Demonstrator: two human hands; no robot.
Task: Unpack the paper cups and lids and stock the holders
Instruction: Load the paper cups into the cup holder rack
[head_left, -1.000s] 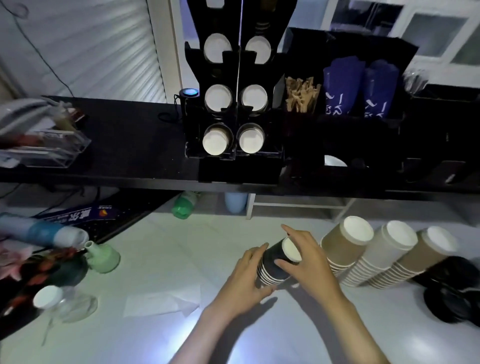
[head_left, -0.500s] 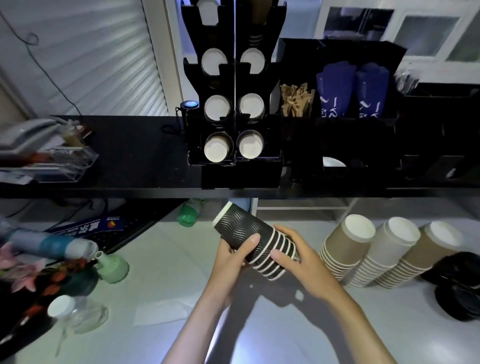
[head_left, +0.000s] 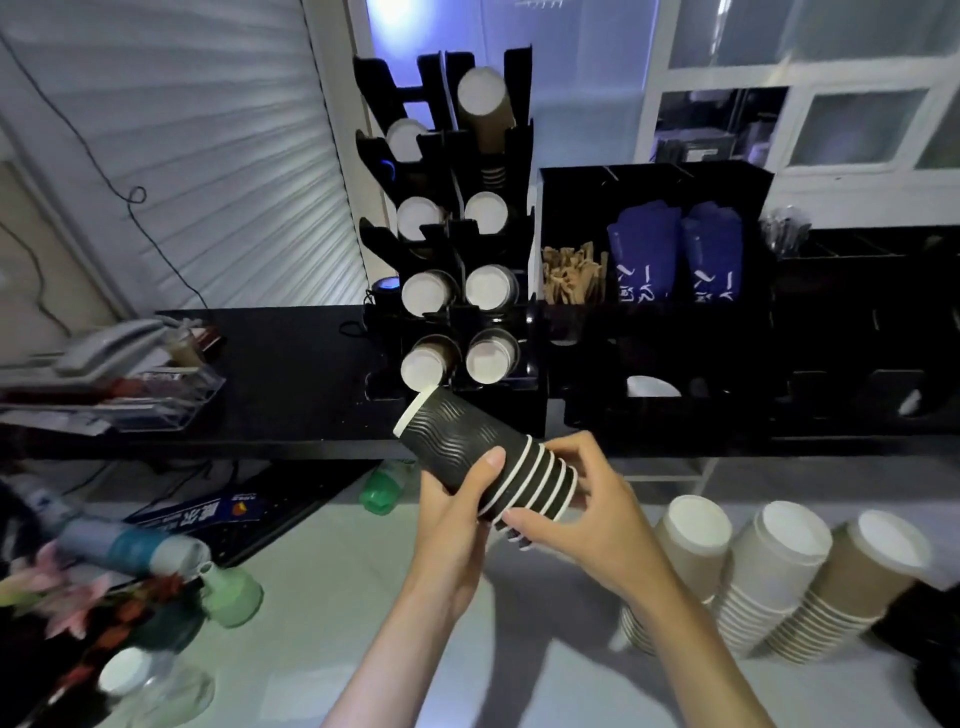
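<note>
Both hands are lifting the stack of black ripple cups higher than half a second ago, so its white-rimmed mouth is now sitting just below the bottom-left slot of the black cup holder, up from the pale counter. Left hand is cradling the stack from beneath, its thumb curled over the ribbed wall. Right hand is wrapping its fingers around the base end, where the nested rims are showing as white bands. Stack is lying tilted, mouth pointing up and left toward the holder. Right of the holder, a black organiser is holding brown stirrers and blue packets. Right of the hands, three stacks of brown and white cups are leaning on the counter. Left of the holder, a clear tray is resting on the black shelf.
</note>
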